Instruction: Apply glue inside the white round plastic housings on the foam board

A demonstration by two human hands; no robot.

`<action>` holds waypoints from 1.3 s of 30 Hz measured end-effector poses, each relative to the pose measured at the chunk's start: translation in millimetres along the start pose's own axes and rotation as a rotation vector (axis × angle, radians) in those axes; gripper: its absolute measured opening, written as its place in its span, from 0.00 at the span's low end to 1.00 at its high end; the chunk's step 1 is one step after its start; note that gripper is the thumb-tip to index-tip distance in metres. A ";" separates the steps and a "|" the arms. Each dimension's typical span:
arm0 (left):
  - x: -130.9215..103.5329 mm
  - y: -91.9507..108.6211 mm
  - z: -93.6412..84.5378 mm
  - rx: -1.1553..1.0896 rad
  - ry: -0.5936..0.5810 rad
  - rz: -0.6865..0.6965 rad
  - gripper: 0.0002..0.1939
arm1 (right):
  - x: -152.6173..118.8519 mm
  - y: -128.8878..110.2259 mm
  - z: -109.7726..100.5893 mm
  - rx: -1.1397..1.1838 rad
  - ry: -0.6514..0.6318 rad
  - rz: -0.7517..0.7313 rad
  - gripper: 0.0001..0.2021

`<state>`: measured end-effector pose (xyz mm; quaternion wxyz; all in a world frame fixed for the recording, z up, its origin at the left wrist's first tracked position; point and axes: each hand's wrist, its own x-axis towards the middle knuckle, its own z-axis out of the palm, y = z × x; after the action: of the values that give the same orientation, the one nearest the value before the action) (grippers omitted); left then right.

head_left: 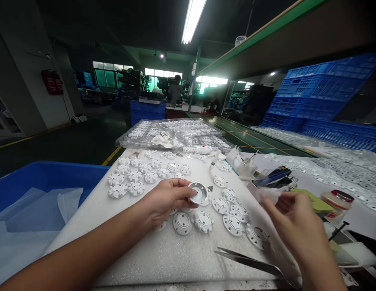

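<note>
White cap [198, 193] sat pinched in my left grip [168, 200]; my right grip [292, 220] pinched something blurred. Tweezers [251, 262] near the counter [163, 254] edge risked getting knocked off.

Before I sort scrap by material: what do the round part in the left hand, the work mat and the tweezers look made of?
Round part in the left hand: seemingly moulded white plastic, matte with even colour. Work mat: probably white foam sheet, with a pebbled, soft-looking surface. Tweezers: apparently bare metal, grey with a thin reflective sheen.
</note>
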<state>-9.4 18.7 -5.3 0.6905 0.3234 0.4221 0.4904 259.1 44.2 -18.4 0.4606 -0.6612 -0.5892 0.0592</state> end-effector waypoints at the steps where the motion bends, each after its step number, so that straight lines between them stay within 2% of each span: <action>1: 0.4 1.8 -1.7 0.000 0.005 -0.005 0.10 | 0.0 -11.0 -1.9 0.115 0.013 -0.003 0.21; 3: 0.6 4.5 -3.9 0.000 0.023 -0.017 0.11 | 0.3 -37.8 -3.1 0.427 -0.022 -0.089 0.19; 4: 0.4 5.3 -4.2 0.000 0.036 -0.025 0.11 | 0.7 -52.1 -2.2 0.510 -0.046 -0.151 0.19; 8: -0.6 5.0 -2.7 -0.005 0.057 -0.053 0.11 | 3.4 -97.6 10.1 0.683 -0.185 -0.281 0.20; 9: -0.7 4.7 -2.1 -0.007 0.056 -0.054 0.10 | 4.0 -103.7 14.9 0.757 -0.195 -0.292 0.20; 11: -0.7 4.5 -1.4 -0.014 0.062 -0.053 0.10 | 4.7 -108.5 25.9 0.907 -0.132 -0.270 0.20; 15: 0.0 4.1 -1.3 -0.018 0.083 -0.070 0.09 | 4.8 -97.9 46.2 1.117 0.013 -0.132 0.19; 17: 0.7 2.8 -1.7 -0.021 0.062 -0.076 0.08 | 4.0 -89.4 52.7 1.122 0.056 -0.180 0.17; 19: 1.3 1.0 -1.9 -0.025 0.032 -0.076 0.07 | 2.2 -82.2 56.7 1.066 0.085 -0.296 0.14; 22: 1.1 -1.4 -0.7 -0.028 0.014 -0.084 0.07 | -1.7 -76.2 59.7 0.968 0.061 -0.406 0.11; 29: -3.0 -0.9 6.3 -0.027 0.033 -0.126 0.07 | -5.6 -74.9 60.2 0.787 0.033 -0.495 0.10; 39: -0.8 -1.8 4.1 -0.031 0.026 -0.117 0.06 | -7.4 -73.7 59.2 0.649 0.085 -0.593 0.07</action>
<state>-5.1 17.3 -4.8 0.7174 0.2809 0.4416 0.4597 166.7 61.2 -5.6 0.6652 -0.2864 -0.6850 0.0792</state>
